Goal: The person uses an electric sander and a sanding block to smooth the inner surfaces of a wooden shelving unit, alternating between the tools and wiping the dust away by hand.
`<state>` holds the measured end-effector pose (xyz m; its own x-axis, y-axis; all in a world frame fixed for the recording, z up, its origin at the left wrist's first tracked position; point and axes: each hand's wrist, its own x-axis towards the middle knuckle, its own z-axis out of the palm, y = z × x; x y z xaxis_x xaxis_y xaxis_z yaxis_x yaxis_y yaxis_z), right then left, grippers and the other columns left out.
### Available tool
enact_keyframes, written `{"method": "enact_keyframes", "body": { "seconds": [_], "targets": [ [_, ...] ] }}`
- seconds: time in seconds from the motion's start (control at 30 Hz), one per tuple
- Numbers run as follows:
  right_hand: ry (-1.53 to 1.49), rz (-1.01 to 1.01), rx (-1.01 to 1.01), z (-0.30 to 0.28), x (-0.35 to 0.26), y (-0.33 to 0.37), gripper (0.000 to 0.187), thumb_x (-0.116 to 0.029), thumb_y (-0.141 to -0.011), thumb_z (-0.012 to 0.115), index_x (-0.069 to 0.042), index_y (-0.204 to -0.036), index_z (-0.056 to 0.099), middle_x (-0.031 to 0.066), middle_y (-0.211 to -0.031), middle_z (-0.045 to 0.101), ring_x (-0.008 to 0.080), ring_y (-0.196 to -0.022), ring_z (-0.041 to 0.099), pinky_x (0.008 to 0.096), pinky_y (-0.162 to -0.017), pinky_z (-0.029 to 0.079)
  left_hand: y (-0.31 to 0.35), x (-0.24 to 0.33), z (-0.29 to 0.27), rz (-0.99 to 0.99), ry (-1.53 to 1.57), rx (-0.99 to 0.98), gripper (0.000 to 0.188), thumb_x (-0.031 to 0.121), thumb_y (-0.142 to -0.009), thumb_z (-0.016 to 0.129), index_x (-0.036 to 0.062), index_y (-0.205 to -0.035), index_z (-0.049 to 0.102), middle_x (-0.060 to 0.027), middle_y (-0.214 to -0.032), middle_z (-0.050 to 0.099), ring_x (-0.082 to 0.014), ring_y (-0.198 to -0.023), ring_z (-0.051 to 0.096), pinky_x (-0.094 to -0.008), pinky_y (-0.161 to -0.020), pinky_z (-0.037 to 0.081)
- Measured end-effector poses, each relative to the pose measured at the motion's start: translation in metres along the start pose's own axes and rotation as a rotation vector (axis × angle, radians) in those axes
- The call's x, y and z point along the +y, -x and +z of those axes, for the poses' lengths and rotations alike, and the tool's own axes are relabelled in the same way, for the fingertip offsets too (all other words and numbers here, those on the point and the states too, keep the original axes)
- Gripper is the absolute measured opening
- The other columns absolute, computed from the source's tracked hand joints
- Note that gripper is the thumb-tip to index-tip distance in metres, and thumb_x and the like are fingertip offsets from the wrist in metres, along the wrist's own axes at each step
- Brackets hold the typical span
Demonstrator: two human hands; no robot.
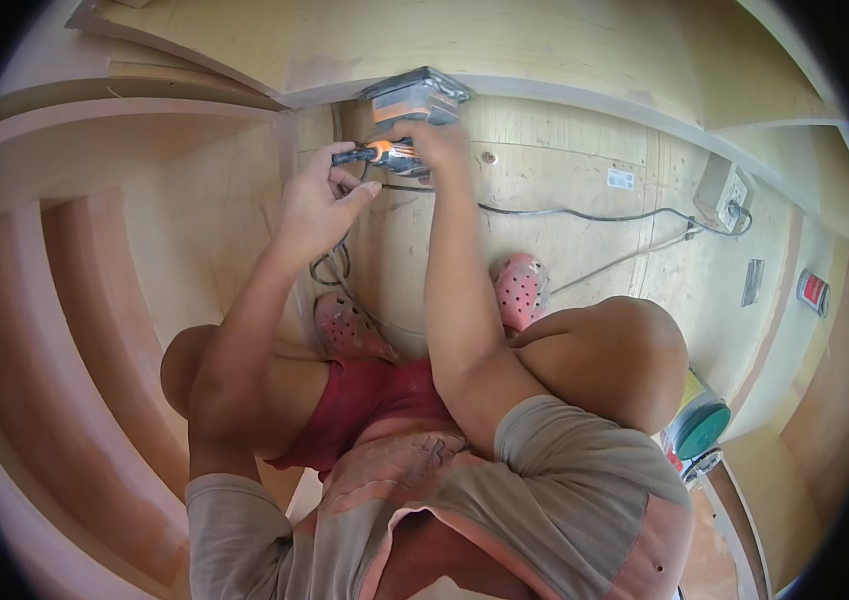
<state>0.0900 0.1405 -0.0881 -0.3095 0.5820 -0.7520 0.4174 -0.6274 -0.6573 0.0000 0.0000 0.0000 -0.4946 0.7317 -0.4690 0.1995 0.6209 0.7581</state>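
Overhead, the right hand (440,140) clamps its fingers on the sander (415,100), pressing its pad against the plywood panel (545,50). Left hand (320,205) fingers close on the rear handle (360,155), steadying it

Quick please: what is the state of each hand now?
Left hand: closed on the sander's black and orange handle.
Right hand: closed on the sander's body.

Grey short-sleeved shirt (555,450) with pink panels, red shorts (365,400), pink perforated clogs (520,290); bare forearms.
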Motion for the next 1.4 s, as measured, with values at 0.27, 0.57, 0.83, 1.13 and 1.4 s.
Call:
{"method": "enact_keyframes", "body": {
  "seconds": [0.27,0.57,0.83,1.13,1.4],
  "targets": [
    [0.152,-0.044,0.05,-0.017,-0.004,-0.016,0.052,-0.025,-0.051,0.081,0.011,-0.085,0.065,0.0198,-0.084,0.069,0.0246,-0.078,0.068,0.0343,-0.072,0.053,-0.021,-0.003,0.015,-0.004,-0.135,0.02,0.056,0.02,-0.076,0.075,-0.0015,-0.121,0.05,-0.009,-0.078,0.065,-0.0141,-0.069,0.06,-0.0288,-0.064,0.049],
    [0.34,-0.034,0.209,-0.026,-0.007,-0.011,0.086,-0.033,-0.053,0.081,0.014,-0.114,0.043,0.0225,-0.105,0.063,0.0313,-0.096,0.064,0.0345,-0.081,0.053,-0.026,-0.005,0.023,-0.045,-0.161,0.037,0.058,0.023,-0.075,0.075,0.001,-0.123,0.05,-0.0104,-0.081,0.065,-0.0186,-0.072,0.063,-0.0313,-0.068,0.05],
    [0.294,0.016,0.227,-0.027,-0.021,0.004,0.087,-0.034,-0.054,0.081,0.013,-0.116,0.041,0.0234,-0.107,0.061,0.0319,-0.1,0.063,0.0355,-0.087,0.051,-0.017,0.0,0.021,-0.007,-0.244,0.007,0.063,0.018,-0.078,0.074,-0.0017,-0.129,0.043,-0.009,-0.086,0.063,-0.0118,-0.072,0.059,-0.0274,-0.066,0.049],
    [0.316,0.02,0.147,-0.008,-0.015,0.004,0.09,-0.032,-0.055,0.08,0.012,-0.121,0.039,0.0229,-0.117,0.057,0.0349,-0.112,0.055,0.0371,-0.093,0.047,-0.021,-0.014,0.014,-0.142,-0.134,0.093,0.064,0.02,-0.075,0.077,-0.0038,-0.126,0.046,-0.0089,-0.083,0.064,-0.0143,-0.073,0.061,-0.03,-0.064,0.05],
    [0.379,-0.012,0.185,-0.031,-0.011,0.002,0.087,-0.033,-0.053,0.08,0.01,-0.119,0.042,0.022,-0.117,0.057,0.0347,-0.111,0.056,0.0385,-0.091,0.048,-0.022,-0.012,0.028,-0.154,-0.198,0.038,0.065,0.025,-0.074,0.077,-0.0017,-0.125,0.047,-0.0106,-0.085,0.065,-0.0175,-0.076,0.062,-0.0315,-0.069,0.05]
  ]
}}
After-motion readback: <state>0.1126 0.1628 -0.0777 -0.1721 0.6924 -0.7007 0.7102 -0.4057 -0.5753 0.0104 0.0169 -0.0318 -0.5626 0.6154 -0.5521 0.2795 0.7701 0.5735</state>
